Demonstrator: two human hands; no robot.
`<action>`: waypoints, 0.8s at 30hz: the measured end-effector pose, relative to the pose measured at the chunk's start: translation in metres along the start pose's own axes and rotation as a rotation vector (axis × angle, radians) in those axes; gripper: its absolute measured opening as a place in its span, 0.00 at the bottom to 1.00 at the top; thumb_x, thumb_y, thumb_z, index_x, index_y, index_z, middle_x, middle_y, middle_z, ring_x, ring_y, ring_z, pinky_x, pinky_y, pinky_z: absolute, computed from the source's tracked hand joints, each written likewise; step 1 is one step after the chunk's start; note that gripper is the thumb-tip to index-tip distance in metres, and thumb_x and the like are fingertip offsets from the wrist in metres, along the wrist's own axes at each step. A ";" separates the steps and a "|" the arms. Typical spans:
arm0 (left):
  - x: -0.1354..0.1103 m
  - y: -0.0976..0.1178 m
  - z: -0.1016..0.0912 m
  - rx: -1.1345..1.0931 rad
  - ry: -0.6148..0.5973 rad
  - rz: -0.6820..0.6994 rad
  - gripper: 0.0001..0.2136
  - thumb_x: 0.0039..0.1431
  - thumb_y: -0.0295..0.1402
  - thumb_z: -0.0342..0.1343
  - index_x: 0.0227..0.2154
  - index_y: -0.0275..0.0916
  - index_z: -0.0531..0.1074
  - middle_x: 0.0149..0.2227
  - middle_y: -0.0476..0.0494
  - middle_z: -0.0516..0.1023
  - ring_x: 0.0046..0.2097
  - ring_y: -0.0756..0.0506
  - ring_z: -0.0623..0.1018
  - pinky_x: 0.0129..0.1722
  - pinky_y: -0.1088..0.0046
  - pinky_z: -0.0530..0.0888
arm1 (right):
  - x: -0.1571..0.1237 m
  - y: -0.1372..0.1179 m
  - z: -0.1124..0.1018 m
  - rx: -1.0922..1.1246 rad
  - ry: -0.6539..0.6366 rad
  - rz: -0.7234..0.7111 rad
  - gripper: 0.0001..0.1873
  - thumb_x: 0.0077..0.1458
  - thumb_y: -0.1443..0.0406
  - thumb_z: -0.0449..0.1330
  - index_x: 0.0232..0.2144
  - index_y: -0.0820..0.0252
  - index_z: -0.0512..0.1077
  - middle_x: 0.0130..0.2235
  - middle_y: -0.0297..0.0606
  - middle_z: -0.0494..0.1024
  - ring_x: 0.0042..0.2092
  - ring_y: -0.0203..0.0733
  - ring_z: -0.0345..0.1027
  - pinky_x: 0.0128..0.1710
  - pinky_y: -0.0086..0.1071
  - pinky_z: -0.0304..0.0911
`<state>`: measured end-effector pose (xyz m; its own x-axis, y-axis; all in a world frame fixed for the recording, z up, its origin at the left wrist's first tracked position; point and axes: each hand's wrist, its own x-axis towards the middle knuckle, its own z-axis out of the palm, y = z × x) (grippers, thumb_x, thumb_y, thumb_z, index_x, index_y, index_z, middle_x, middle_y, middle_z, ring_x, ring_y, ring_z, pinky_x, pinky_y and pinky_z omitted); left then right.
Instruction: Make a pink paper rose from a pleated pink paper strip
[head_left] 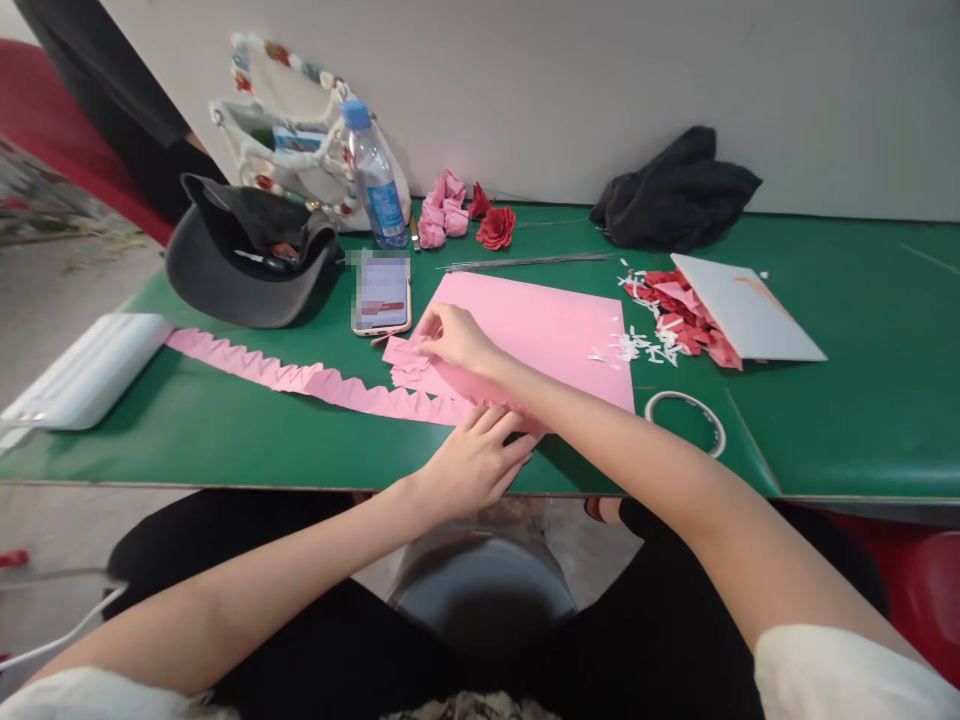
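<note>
A long pink crepe-like paper strip (352, 393) with a zigzag upper edge runs along the front of the green table. My left hand (476, 460) lies on its right end, fingers stretched out and partly under my right forearm. Reaching across above it, my right hand (454, 338) pinches at a small stack of pink paper pieces (409, 365). These pieces overlap the left edge of a large pink paper sheet (540, 310). The exact grip of the right fingertips is partly hidden.
Behind are a phone (382, 292), a bottle (375, 180), a cap (247, 255), paper flowers (495, 228) and thin wires (532, 262). At right lie white and red scraps (652, 340), a tape roll (686, 398) and a black cloth (675, 195). A white power bank-like object (90, 370) sits left.
</note>
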<state>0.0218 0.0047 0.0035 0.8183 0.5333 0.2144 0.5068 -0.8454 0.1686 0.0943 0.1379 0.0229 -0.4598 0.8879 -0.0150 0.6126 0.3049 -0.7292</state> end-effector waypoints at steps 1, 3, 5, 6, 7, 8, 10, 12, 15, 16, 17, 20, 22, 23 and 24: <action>-0.001 0.000 0.001 -0.004 0.009 -0.004 0.17 0.69 0.30 0.42 0.54 0.35 0.71 0.51 0.31 0.72 0.53 0.35 0.69 0.52 0.55 0.69 | -0.002 0.004 -0.003 0.023 0.011 0.002 0.18 0.64 0.59 0.59 0.53 0.60 0.69 0.54 0.43 0.73 0.49 0.46 0.72 0.48 0.45 0.71; -0.002 -0.001 0.002 -0.007 0.023 -0.012 0.16 0.69 0.30 0.43 0.53 0.35 0.71 0.52 0.31 0.71 0.54 0.35 0.69 0.50 0.55 0.70 | -0.008 0.010 -0.012 0.066 0.045 0.011 0.17 0.64 0.59 0.58 0.52 0.60 0.70 0.53 0.43 0.73 0.49 0.45 0.72 0.47 0.44 0.71; -0.004 -0.002 0.002 -0.001 0.035 -0.010 0.16 0.68 0.29 0.43 0.54 0.35 0.70 0.53 0.31 0.71 0.54 0.35 0.70 0.50 0.56 0.70 | -0.018 0.017 -0.025 0.110 0.088 0.015 0.14 0.62 0.62 0.60 0.48 0.62 0.72 0.49 0.43 0.76 0.46 0.42 0.73 0.47 0.41 0.71; -0.004 -0.002 0.001 0.005 0.040 -0.006 0.16 0.68 0.29 0.44 0.54 0.35 0.70 0.53 0.31 0.72 0.53 0.35 0.70 0.50 0.56 0.70 | -0.025 0.020 -0.033 0.132 0.111 0.013 0.11 0.60 0.65 0.62 0.45 0.63 0.73 0.46 0.42 0.78 0.45 0.41 0.74 0.46 0.38 0.71; -0.004 -0.002 0.000 0.009 0.045 0.002 0.16 0.68 0.29 0.44 0.54 0.34 0.70 0.54 0.31 0.72 0.53 0.35 0.70 0.50 0.56 0.69 | -0.034 0.024 -0.043 0.152 0.128 0.009 0.09 0.57 0.68 0.64 0.41 0.64 0.74 0.42 0.42 0.80 0.43 0.40 0.74 0.46 0.36 0.71; -0.004 -0.002 -0.001 0.009 0.048 0.014 0.16 0.68 0.29 0.43 0.54 0.33 0.70 0.54 0.32 0.73 0.53 0.35 0.70 0.50 0.56 0.69 | -0.045 0.028 -0.053 0.171 0.144 0.007 0.07 0.55 0.70 0.65 0.39 0.64 0.75 0.40 0.41 0.81 0.42 0.40 0.75 0.45 0.34 0.70; -0.004 -0.002 -0.002 0.001 0.046 0.040 0.17 0.68 0.27 0.43 0.55 0.31 0.69 0.56 0.33 0.73 0.55 0.35 0.70 0.52 0.56 0.67 | -0.069 0.038 -0.073 0.198 0.160 0.008 0.05 0.54 0.71 0.64 0.36 0.63 0.77 0.38 0.40 0.82 0.40 0.40 0.76 0.44 0.34 0.70; -0.004 -0.003 -0.002 -0.012 0.037 0.065 0.17 0.69 0.27 0.42 0.56 0.30 0.67 0.59 0.35 0.73 0.57 0.36 0.68 0.54 0.56 0.65 | -0.096 0.049 -0.090 0.208 0.163 0.031 0.03 0.53 0.70 0.64 0.33 0.61 0.78 0.38 0.41 0.83 0.41 0.42 0.77 0.44 0.36 0.69; -0.004 -0.004 0.000 -0.023 0.016 0.069 0.18 0.70 0.27 0.42 0.57 0.30 0.67 0.61 0.36 0.71 0.61 0.36 0.67 0.57 0.54 0.62 | -0.131 0.064 -0.101 0.229 0.129 0.089 0.04 0.52 0.65 0.65 0.32 0.59 0.79 0.37 0.40 0.84 0.40 0.43 0.77 0.44 0.38 0.69; -0.004 -0.004 0.000 -0.021 0.008 0.065 0.18 0.70 0.27 0.41 0.57 0.31 0.67 0.61 0.36 0.71 0.61 0.36 0.67 0.58 0.54 0.61 | -0.140 0.068 -0.101 0.231 0.115 0.105 0.05 0.51 0.64 0.66 0.32 0.59 0.79 0.35 0.40 0.83 0.38 0.43 0.77 0.42 0.37 0.69; -0.004 -0.004 0.000 -0.017 0.002 0.062 0.18 0.70 0.27 0.40 0.57 0.31 0.67 0.62 0.36 0.71 0.62 0.36 0.66 0.58 0.54 0.61 | -0.147 0.071 -0.100 0.231 0.103 0.122 0.07 0.50 0.63 0.67 0.31 0.60 0.78 0.33 0.40 0.83 0.36 0.43 0.77 0.40 0.37 0.69; -0.002 -0.004 -0.001 -0.022 -0.016 0.061 0.18 0.71 0.27 0.39 0.57 0.32 0.67 0.62 0.36 0.71 0.63 0.37 0.66 0.59 0.54 0.60 | -0.160 0.077 -0.093 0.236 0.060 0.173 0.09 0.48 0.61 0.68 0.30 0.60 0.75 0.28 0.37 0.81 0.30 0.40 0.74 0.33 0.35 0.67; 0.000 -0.003 -0.002 -0.036 -0.024 0.050 0.19 0.71 0.28 0.38 0.58 0.33 0.67 0.61 0.36 0.72 0.63 0.38 0.67 0.60 0.54 0.60 | -0.163 0.078 -0.089 0.248 0.031 0.185 0.08 0.48 0.62 0.68 0.27 0.60 0.74 0.26 0.36 0.80 0.29 0.39 0.73 0.32 0.33 0.66; 0.001 -0.003 -0.002 -0.038 -0.030 0.042 0.19 0.72 0.29 0.38 0.59 0.33 0.66 0.60 0.36 0.72 0.63 0.38 0.67 0.60 0.53 0.60 | -0.164 0.079 -0.087 0.254 0.025 0.183 0.08 0.48 0.63 0.68 0.26 0.59 0.73 0.27 0.35 0.80 0.29 0.38 0.73 0.32 0.33 0.66; 0.002 -0.002 -0.002 -0.036 -0.034 0.035 0.19 0.72 0.29 0.38 0.60 0.34 0.65 0.60 0.36 0.72 0.62 0.38 0.67 0.61 0.53 0.59 | -0.164 0.079 -0.086 0.258 0.024 0.181 0.07 0.48 0.63 0.68 0.26 0.59 0.73 0.27 0.35 0.80 0.30 0.38 0.73 0.33 0.33 0.66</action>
<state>0.0220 0.0080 0.0054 0.8444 0.5018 0.1879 0.4684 -0.8615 0.1959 0.2736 0.0461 0.0269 -0.3406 0.9288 -0.1462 0.4983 0.0465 -0.8657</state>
